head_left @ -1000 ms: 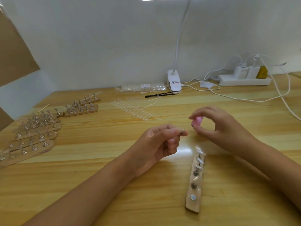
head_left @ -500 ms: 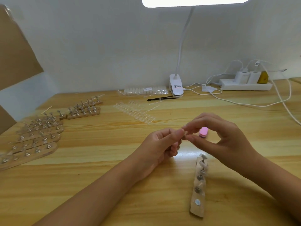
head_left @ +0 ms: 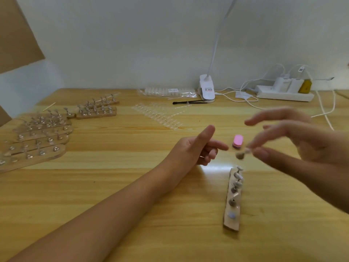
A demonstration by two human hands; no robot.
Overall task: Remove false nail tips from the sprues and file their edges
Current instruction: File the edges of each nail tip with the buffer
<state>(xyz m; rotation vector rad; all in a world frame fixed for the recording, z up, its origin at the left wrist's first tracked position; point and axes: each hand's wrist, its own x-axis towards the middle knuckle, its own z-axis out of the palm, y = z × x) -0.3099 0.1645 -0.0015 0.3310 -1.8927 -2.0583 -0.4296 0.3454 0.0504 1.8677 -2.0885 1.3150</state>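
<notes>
My left hand (head_left: 196,148) hovers over the wooden table (head_left: 113,186) with thumb raised, fingers loose and nothing in it. My right hand (head_left: 306,142), blurred, pinches a small grey-based peg with a pale nail tip (head_left: 240,155) between thumb and a finger, just above the far end of a wooden holder strip (head_left: 232,222). That strip carries several pegs with tips. A pink file block (head_left: 237,141) lies on the table between my hands. Clear sprues of nail tips (head_left: 156,115) lie further back.
Several wooden strips with metal pegs (head_left: 37,140) fill the left side. At the back are a bag of nail tips (head_left: 170,91), a black brush (head_left: 188,102), a white lamp clip (head_left: 206,89) and a power strip (head_left: 283,93) with trailing cables (head_left: 324,112).
My right hand set the pink file block on the table, met my left fingertips and drew away right with the small piece. My left hand went from pinching to open.
</notes>
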